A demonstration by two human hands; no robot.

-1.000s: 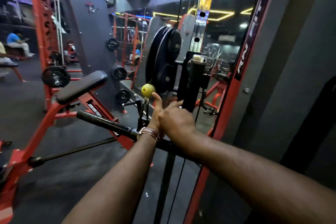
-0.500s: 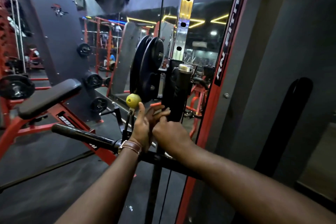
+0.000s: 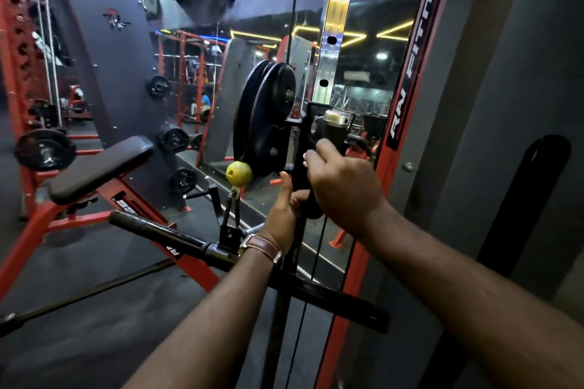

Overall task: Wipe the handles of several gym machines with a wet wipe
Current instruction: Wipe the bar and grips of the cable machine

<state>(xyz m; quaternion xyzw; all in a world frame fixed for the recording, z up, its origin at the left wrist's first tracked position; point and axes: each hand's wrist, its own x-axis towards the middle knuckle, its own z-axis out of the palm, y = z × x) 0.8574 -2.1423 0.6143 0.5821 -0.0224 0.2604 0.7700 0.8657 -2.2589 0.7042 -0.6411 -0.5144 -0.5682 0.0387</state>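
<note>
While the right hand grips it, the black handle (chrome-capped) stands upright.

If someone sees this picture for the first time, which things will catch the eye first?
Most likely the two hands at centre: the right hand curls around an upright black handle with a metal cap, and the left hand touches its lower part. Just left of them hangs a yellow-green ball, below a large black pulley wheel.

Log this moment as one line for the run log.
step: wiping upright handle | right hand: grips handle | left hand: holds handle's lower end | wipe: not visible
</note>
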